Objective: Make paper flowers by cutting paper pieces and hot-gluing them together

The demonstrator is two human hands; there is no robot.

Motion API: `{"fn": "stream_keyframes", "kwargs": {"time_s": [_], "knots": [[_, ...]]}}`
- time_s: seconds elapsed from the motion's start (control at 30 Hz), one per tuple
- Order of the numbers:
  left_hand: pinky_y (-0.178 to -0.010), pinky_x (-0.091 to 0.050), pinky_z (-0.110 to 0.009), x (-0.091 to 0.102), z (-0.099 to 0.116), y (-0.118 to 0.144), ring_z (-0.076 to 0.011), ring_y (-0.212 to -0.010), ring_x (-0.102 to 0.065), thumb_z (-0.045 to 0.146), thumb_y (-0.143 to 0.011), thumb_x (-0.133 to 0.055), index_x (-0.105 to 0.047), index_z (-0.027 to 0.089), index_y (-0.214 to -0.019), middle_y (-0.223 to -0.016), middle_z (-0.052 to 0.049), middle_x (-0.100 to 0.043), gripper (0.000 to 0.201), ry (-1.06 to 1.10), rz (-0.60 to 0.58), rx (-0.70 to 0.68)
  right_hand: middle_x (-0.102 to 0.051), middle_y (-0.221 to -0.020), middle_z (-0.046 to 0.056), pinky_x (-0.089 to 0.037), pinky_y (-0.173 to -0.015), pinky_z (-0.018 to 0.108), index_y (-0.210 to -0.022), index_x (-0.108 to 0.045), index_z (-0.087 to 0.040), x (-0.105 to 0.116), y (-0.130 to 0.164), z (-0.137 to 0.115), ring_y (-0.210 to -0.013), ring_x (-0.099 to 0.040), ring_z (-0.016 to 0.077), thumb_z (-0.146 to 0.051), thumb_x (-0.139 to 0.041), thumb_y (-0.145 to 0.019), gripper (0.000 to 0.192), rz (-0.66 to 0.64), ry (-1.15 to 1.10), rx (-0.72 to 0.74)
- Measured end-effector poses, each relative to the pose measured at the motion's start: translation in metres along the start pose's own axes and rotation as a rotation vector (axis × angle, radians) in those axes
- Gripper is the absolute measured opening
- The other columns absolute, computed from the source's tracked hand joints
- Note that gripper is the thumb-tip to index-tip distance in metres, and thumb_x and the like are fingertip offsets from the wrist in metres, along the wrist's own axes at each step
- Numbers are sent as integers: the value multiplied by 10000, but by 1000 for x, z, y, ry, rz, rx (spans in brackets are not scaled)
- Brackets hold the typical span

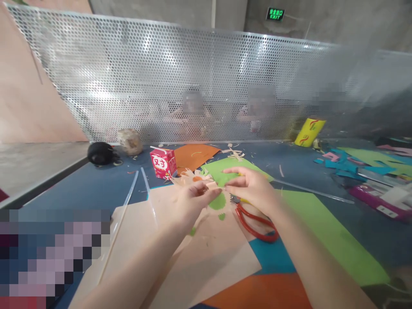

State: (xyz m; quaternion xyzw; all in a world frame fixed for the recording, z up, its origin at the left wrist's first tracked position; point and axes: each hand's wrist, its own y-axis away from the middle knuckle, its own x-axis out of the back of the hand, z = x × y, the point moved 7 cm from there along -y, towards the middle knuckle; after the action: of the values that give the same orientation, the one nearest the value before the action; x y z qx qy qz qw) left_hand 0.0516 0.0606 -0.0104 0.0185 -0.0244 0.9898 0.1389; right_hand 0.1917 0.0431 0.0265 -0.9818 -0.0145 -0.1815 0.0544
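My left hand (194, 201) pinches a small pale paper piece (211, 184) between thumb and fingers. My right hand (252, 186) is close beside it, thumb and a finger drawn together; whatever lies between those tips is too small to make out. Just beyond my left hand a cut paper flower (193, 176) with pale petals and an orange centre lies on the paper. Below my fingertips are a rounded green paper piece (218, 201) and a small green scrap (222, 216). Scissors with red handles (255, 225) lie under my right wrist.
Pale paper sheets (222, 262), a green sheet (328, 231) and orange paper (260, 292) cover the near table. A pink drink box (163, 163) stands behind the flower. Clear sticks (128, 193), a yellow packet (309, 132) and a perforated metal screen (128, 77) surround them.
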Motion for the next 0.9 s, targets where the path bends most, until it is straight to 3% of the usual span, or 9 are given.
{"fn": "stream_keyframes", "kwargs": {"time_s": [0.13, 0.23, 0.33, 0.43, 0.6, 0.9], "knots": [[-446, -201, -210, 3, 1, 1, -52, -459, -319, 407, -658, -631, -421, 165, -567, -504, 74, -342, 333, -45, 58, 32, -683, -841, 32, -497, -660, 271, -1068, -520, -237, -1, 0, 0, -787, -636, 169, -190, -624, -689, 396, -18, 18, 25], [-439, -197, -213, 3, 4, 2, -53, -456, -306, 421, -634, -642, -433, 165, -564, -507, 75, -322, 339, -56, 73, 37, -679, -815, 19, -491, -652, 268, -1077, -509, -244, -1, -1, 1, -761, -629, 160, -183, -626, -684, 414, -9, 52, 31], [-447, -216, -207, 1, 4, 1, -58, -496, -333, 388, -652, -641, -576, 160, -783, -578, 61, -367, 272, -14, 34, 12, -672, -804, 15, -485, -638, 261, -1085, -505, -238, -1, -1, 3, -732, -623, 151, -175, -620, -691, 415, -12, 54, 33], [-469, -260, -198, -1, 4, -1, -61, -538, -365, 324, -683, -633, -561, 205, -1065, -636, 53, -377, 406, 58, -8, -36, -667, -798, 20, -479, -593, 244, -1092, -501, -226, -4, -2, 4, -695, -620, 143, -175, -614, -702, 409, -28, 17, 19], [-429, -242, -189, 0, 4, -1, -43, -474, -317, 294, -683, -642, -572, 196, -1077, -582, 72, -309, 411, 72, 2, -31, -675, -789, 25, -473, -558, 234, -1093, -507, -211, -3, -4, 10, -666, -620, 141, -175, -638, -693, 423, -24, 4, -59], [-522, -342, -204, -9, 6, -1, -90, -593, -482, 291, -655, -665, -565, 151, -1004, -717, -2, -572, 390, 207, -99, -17, -673, -741, 16, -442, -512, 203, -969, -589, -211, -8, -5, 3, -622, -596, 120, -253, -584, -751, 222, -77, 61, 31]]}}
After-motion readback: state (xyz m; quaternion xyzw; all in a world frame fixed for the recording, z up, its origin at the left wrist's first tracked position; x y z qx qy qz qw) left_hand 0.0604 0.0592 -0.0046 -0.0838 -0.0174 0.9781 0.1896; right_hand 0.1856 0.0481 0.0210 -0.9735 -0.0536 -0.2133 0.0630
